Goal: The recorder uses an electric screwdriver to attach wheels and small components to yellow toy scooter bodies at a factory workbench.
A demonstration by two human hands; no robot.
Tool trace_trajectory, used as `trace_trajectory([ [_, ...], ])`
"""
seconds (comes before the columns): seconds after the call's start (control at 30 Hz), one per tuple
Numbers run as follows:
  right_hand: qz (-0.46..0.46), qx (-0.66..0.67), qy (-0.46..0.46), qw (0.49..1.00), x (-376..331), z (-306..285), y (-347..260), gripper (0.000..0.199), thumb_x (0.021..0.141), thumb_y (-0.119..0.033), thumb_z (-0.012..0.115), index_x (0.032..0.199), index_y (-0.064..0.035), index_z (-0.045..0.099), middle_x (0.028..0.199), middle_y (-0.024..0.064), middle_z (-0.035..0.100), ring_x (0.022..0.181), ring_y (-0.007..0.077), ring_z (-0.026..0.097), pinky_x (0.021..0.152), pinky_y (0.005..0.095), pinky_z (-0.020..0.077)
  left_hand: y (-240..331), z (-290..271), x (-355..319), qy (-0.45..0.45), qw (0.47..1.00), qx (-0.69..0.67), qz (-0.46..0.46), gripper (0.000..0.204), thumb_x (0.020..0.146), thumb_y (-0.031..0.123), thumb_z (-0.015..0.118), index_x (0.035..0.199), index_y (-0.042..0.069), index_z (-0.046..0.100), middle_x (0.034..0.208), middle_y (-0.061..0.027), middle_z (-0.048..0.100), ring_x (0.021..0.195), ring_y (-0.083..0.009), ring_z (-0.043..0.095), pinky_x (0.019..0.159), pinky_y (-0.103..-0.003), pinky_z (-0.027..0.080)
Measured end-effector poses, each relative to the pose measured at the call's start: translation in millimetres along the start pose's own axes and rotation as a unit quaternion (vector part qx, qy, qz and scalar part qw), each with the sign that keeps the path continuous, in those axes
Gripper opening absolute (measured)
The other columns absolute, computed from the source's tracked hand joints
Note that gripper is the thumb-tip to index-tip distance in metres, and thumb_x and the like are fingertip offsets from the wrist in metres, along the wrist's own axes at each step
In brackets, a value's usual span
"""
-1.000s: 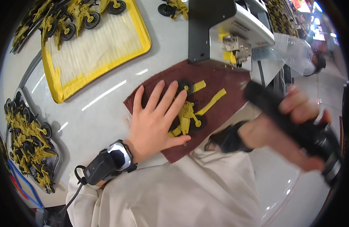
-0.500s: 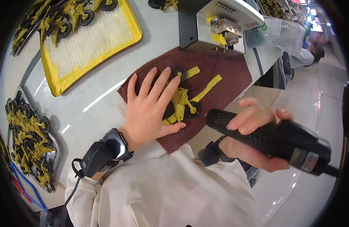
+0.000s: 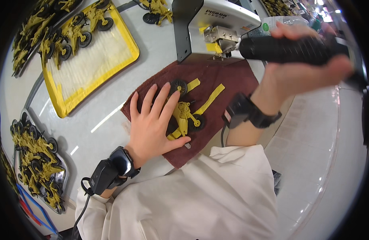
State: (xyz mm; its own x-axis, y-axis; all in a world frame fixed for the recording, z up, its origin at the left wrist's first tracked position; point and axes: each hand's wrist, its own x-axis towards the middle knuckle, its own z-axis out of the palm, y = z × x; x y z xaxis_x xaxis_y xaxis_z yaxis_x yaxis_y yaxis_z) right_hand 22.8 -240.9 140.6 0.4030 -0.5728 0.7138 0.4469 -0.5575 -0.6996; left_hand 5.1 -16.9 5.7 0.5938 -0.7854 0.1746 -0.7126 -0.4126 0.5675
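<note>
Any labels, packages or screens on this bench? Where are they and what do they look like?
Dark lettered marking: a short strip on the white top of the grey machine behind the brown cloth.
Round green sticker: on a clear plastic package right of the machine, behind the black tool in the right hand.
No screens in view.
</note>
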Motion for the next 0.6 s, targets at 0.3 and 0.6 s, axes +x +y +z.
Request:
trace_trajectory([
  [0.3,0.121,-0.005,-0.111,0.986,-48.1,1.9,-11.3,0.073,0.079,-0.069,0.038,0.107,-0.0010,0.045,0.058,0.0094,0.053,0.048,0.0227,0.052,0.055,0.0383,0.0441,-5.1,0.4,-1.4,0.000,1.000,0.004,-0.010,0.092,0.057,0.054,0.071,0.131,0.009,0.040,0.137,-0.0136,0.037,0.125,-0.0354,0.033,0.102,-0.055,0.017],
  [0.6,-0.018,0.166,-0.199,0.966,-113.4,-46.6,-42.3,0.083,0.082,-0.069,0.034,0.121,0.0041,0.034,0.065,0.0137,0.055,0.048,0.0261,0.052,0.061,0.0430,0.0422,-6.0,2.6,-1.2,0.003,1.000,0.001,-0.002,0.093,0.057,0.055,0.070,0.130,0.008,0.041,0.137,-0.0132,0.037,0.124,-0.0350,0.033,0.101,-0.053,0.018],
])
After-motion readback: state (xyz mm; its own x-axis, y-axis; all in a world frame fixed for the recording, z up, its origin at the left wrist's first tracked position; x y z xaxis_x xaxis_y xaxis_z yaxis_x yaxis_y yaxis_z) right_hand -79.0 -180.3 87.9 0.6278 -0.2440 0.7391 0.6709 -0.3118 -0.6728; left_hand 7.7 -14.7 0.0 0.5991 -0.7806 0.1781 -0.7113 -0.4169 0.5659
